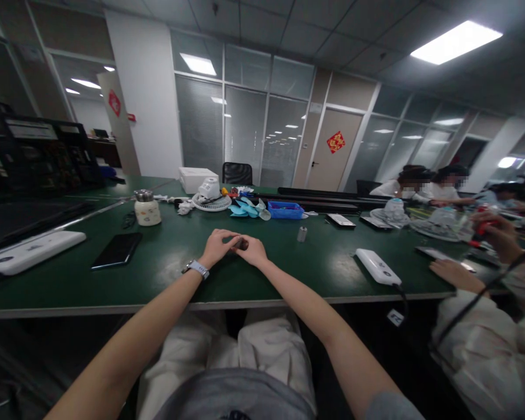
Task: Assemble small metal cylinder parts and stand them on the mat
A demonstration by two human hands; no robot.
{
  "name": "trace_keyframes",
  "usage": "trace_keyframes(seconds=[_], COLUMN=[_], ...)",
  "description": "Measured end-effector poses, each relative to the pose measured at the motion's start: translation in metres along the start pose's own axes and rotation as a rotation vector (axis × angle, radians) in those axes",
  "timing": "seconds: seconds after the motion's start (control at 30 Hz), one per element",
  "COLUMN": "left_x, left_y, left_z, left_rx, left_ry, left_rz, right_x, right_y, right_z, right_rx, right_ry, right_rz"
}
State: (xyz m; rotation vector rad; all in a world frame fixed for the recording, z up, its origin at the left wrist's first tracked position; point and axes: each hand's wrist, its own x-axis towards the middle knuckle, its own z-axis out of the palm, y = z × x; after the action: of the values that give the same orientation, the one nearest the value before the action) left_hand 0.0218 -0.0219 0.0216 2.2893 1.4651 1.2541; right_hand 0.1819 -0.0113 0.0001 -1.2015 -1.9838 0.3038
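Close together above the green table [262,280], my left hand [219,245] and my right hand [252,251] both pinch a small dark brownish part [241,244]. My fingers cover much of it, so its exact kind is unclear. A watch with a pale band [196,268] is on my left wrist. To the right of my hands, a small silvery metal cylinder [302,234] stands upright on the table. Behind my hands lie light-blue fan blades [247,208] and a blue plastic tray [285,210].
At left are a black phone [116,251], a white power bank [39,252] and a cream jar [147,212]. A white fan housing with grille [210,201] sits at the back. Another white power bank [377,266] lies right, near a co-worker's hands [457,274].
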Motion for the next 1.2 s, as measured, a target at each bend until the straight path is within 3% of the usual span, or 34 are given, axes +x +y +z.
trace_keyframes(seconds=[0.2,0.33,0.53,0.8,0.97,1.2], left_x=[0.0,0.002,0.001,0.0,0.002,0.005], left_y=[0.0,-0.014,-0.044,-0.044,-0.043,-0.045], left_z=[-0.001,-0.005,-0.008,-0.008,-0.008,-0.005], left_rx=[0.023,0.098,0.272,0.282,0.262,0.23], left_ry=[0.136,0.229,0.012,-0.009,0.048,0.143], left_rz=[0.036,-0.096,-0.438,-0.424,-0.497,-0.56], right_x=[-0.003,-0.003,-0.004,-0.001,0.006,0.017], right_y=[-0.007,-0.004,0.005,0.011,0.018,0.022], right_z=[-0.002,-0.003,-0.007,-0.004,-0.007,-0.031], right_rx=[-0.017,0.012,0.011,0.136,0.358,0.938], right_ry=[0.016,0.033,0.054,0.061,0.083,0.198], right_rz=[-0.013,0.05,0.074,0.098,0.266,0.724])
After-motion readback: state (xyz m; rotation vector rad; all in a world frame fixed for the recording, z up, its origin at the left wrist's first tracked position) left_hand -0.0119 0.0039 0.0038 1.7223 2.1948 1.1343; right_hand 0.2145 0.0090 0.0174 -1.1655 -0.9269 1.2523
